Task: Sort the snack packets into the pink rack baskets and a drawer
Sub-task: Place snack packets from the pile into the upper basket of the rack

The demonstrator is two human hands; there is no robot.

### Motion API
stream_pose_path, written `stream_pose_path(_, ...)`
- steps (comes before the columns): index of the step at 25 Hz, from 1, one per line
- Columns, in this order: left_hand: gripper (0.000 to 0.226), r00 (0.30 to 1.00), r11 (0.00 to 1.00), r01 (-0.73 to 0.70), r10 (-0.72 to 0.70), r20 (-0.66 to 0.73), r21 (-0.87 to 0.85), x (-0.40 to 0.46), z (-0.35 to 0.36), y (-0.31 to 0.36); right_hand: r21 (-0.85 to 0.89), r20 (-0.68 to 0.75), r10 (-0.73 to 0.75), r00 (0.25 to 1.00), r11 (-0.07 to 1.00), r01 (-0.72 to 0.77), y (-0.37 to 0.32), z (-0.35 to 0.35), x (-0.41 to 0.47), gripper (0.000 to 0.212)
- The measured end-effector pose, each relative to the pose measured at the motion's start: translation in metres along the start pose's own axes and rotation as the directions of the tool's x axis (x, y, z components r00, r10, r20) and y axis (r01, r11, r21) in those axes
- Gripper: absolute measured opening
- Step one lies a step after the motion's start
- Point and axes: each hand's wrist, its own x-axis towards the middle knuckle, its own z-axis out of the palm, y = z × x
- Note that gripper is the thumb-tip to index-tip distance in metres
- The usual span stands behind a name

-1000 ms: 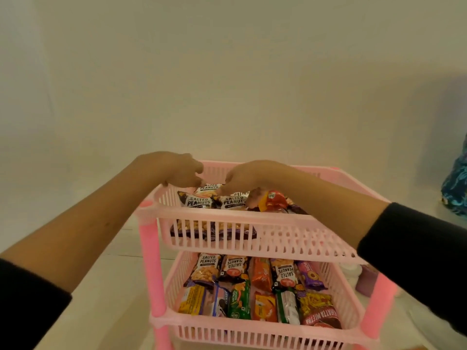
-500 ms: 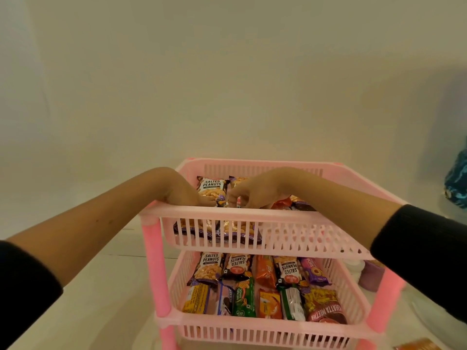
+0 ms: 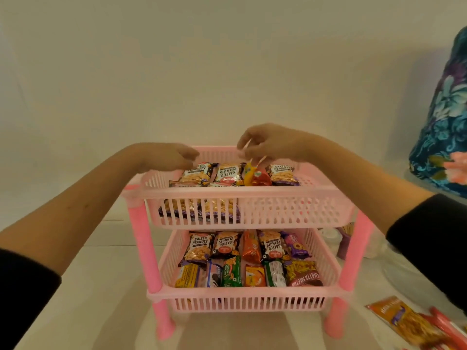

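The pink rack stands on the desk, both baskets well filled. To finish tidily, press the top basket's packets flat in rows, label up. They are glossy peanut bags with an orange-red one between. The left hand hovers at the far-left rim, fingers loosely apart; the right hand pinches the orange-red packet's top edge. More packets lie near right.

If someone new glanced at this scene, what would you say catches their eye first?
Probably the pink slatted plastic two-tier rack in the centre, both baskets packed with bright snack packets, several reading Salted Peanuts. Next, the two bare hands above the top basket: the right hand pinches the top edge of an orange and red packet, while the left hand hovers at the basket's left rim.
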Motion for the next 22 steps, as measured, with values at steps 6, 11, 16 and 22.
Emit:
stream_pose_path(6,0.028,0.853,0.944,-0.280,0.163,-0.495,-0.173,-0.025,0.014,0.051,0.110,-0.548,-0.123,0.828,0.970,0.216,0.022,-0.026,-0.101,0.008)
stream_pose_path(11,0.025,0.589,0.658,-0.701,0.319,-0.742,-0.273,-0.076,0.123,0.148,0.197,-0.768,0.088,0.634,0.975,0.104,0.111,-0.005,-0.222,0.010)
stream_pose_path(16,0.031,0.764,0.594,-0.641,0.439,-0.472,-0.486,-0.083,0.285,0.235,0.223,-0.655,0.355,0.667,0.934,-0.279,0.216,0.027,-0.340,0.003)
stream_pose_path(22,0.046,0.984,0.955,-0.032,0.081,0.158,-0.294,-0.062,0.446,0.303,0.071,-0.518,0.546,0.658,0.794,-0.603,0.287,0.078,-0.444,0.010)
